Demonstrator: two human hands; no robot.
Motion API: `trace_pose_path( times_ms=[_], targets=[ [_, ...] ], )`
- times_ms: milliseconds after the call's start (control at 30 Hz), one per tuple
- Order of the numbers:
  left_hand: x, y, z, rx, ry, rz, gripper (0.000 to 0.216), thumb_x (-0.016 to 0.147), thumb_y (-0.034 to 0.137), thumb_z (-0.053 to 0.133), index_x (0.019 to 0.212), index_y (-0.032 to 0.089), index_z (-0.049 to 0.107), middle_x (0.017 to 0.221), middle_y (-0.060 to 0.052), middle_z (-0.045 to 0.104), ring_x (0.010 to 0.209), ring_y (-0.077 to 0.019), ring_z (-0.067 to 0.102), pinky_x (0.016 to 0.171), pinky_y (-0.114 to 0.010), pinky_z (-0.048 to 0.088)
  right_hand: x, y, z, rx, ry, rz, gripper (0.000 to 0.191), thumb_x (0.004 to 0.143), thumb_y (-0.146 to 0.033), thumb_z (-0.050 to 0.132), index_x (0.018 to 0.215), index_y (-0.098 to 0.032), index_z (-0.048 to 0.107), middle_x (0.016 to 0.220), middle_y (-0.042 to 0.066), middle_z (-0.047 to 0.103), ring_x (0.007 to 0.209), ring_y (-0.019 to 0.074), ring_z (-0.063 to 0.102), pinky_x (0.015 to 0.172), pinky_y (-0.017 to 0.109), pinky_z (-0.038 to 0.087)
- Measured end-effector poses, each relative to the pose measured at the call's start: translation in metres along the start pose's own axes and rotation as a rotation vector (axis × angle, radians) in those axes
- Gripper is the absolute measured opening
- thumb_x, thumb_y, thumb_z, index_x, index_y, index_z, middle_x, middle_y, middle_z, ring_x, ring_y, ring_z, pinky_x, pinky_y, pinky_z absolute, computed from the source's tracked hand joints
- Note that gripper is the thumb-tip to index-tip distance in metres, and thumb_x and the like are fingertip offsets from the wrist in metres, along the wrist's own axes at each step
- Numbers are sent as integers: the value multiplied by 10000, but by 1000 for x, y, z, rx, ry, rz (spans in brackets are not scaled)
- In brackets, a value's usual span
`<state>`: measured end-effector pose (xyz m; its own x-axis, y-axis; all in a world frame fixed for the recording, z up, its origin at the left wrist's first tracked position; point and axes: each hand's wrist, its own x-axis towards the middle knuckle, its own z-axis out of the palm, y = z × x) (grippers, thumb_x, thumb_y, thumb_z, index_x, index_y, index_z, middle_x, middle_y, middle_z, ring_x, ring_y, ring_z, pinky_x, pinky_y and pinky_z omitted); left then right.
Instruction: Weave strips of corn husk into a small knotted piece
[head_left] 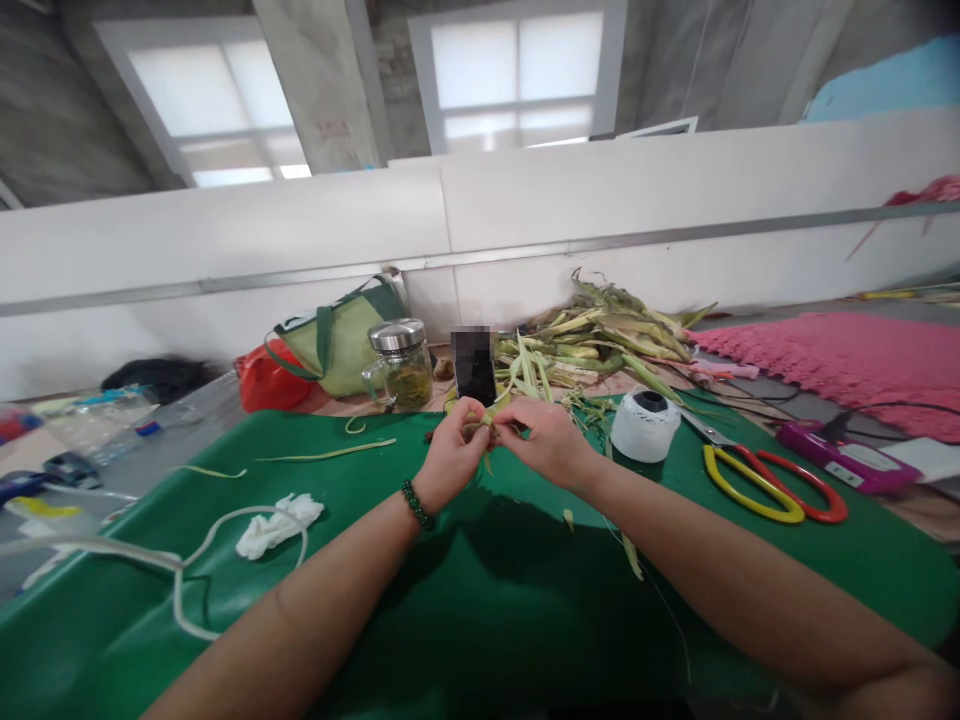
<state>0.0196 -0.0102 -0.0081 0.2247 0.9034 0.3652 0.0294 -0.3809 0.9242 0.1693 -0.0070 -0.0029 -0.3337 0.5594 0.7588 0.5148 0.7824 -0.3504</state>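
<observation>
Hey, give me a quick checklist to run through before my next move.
1. Left hand and right hand on the thin yellow-green plant strip: ok.
2. How the strip is gripped: cannot tell, the hands hide it.
3. Metal scissors with yellow and red handles, lying apart from both hands: ok.
4. White spool with dark core, standing upright: ok.
5. Clear glass mug, silver metal lid on: ok.
6. Smooth green table covering free of cords: not ok, a white cord loops over its left side.
</observation>
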Motion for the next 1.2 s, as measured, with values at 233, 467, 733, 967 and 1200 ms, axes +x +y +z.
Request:
trace_pose_path(
  times_ms=[233,467,733,967,1200],
  targets=[
    [-3,0,1,13,-14,20,161,740,240,567,802,202,424,580,58,536,582,-103,566,578,-220,457,1,1,-1,40,-11,56,131,742,-78,553,678,-162,631,686,22,636,659,119,565,622,221,415],
    [-6,9,0,64,-46,25,130,775,253,548,793,199,430,647,42,557,616,-114,601,587,-228,458,5,-3,-6,201,-27,225,97,679,-93,563,640,-165,616,587,-22,590,526,81,499,506,187,367],
    [-8,1,0,241,4,80,107,781,193,540,863,209,472,569,64,521,542,-108,514,553,-224,411,-2,-8,4,24,69,175,131,683,-119,570,569,-176,543,584,-13,557,561,101,488,551,218,370],
    [-6,5,0,205,-4,58,57,817,191,481,815,200,425,694,11,603,632,-125,609,607,-249,479,5,-6,-9,262,-82,188,154,717,-121,540,682,-172,682,634,-2,655,566,96,556,536,201,406],
    [-8,6,0,239,-9,130,51,826,192,495,828,196,444,737,-10,628,708,-139,629,645,-266,496,8,-3,-9,519,-88,389,46,664,-144,617,694,-169,642,607,-8,651,563,110,600,533,211,472]
  ],
)
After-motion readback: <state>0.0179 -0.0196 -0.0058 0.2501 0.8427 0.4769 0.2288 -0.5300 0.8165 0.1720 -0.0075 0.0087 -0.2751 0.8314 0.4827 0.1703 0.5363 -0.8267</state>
